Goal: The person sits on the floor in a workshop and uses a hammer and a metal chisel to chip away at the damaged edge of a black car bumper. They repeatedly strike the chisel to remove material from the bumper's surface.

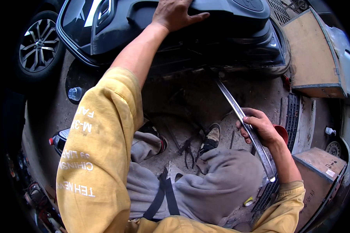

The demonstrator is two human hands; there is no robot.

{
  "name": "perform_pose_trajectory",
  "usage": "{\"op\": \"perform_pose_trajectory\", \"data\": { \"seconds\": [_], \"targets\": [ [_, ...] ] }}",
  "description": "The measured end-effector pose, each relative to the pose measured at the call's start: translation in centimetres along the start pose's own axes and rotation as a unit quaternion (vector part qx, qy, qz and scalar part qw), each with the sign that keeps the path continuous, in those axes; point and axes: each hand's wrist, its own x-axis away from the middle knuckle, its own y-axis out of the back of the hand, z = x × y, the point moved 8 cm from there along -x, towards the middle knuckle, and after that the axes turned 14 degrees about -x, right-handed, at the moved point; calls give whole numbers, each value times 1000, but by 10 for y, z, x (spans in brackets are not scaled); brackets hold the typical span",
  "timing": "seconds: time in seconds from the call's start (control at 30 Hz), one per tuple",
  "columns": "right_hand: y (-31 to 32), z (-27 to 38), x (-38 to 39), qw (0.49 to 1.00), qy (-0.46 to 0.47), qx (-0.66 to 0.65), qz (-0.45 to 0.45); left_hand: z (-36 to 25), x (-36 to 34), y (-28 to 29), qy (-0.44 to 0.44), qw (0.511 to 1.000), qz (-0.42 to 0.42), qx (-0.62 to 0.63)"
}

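Gripping metal bar [255,141], upper end [220,84] — perhaps shadowed

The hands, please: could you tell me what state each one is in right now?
Left hand: open, thumb spread, on the door; fingertips out of frame.
Right hand: closed around the bar.

Left head-worn fisheye, facing steeply down over loose grey cloth trousers [221,182] to dusty grey floor [256,86]. Near, wide view; edges bow at rim.
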Motion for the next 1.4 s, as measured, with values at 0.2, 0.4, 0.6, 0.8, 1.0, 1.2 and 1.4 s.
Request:
{"op": "perform_pose_trajectory", "data": {
  "seconds": [0.2, 0.4, 0.6, 0.8, 1.0, 1.2, 1.4],
  "targets": [
    [-47, 11, 56, 963, 142, -213, 90, -4, -2, 7, -5, 1000, 9, 11],
    [-64, 10, 84, 953, 255, -140, 77, -5, -1, 6, -7, 1000, -4, 10],
    [-81, 30, 98, 908, 371, -126, 150, -2, -3, 6, -11, 1000, 0, 17],
    [-85, 29, 112, 879, 441, 166, -81, -2, -1, 7, 1, 1000, 8, 11],
    [-110, 63, 136, 624, 702, 286, -188, -1, -1, 8, 0, 1000, 2, 6],
    [-129, 103, 101, 728, 680, 53, 62, -2, 0, 6, -9, 1000, 1, 7],
    [-138, 132, 93, 662, 738, 131, -13, -5, -2, -1, -21, 999, 20, 15]
  ]
}}
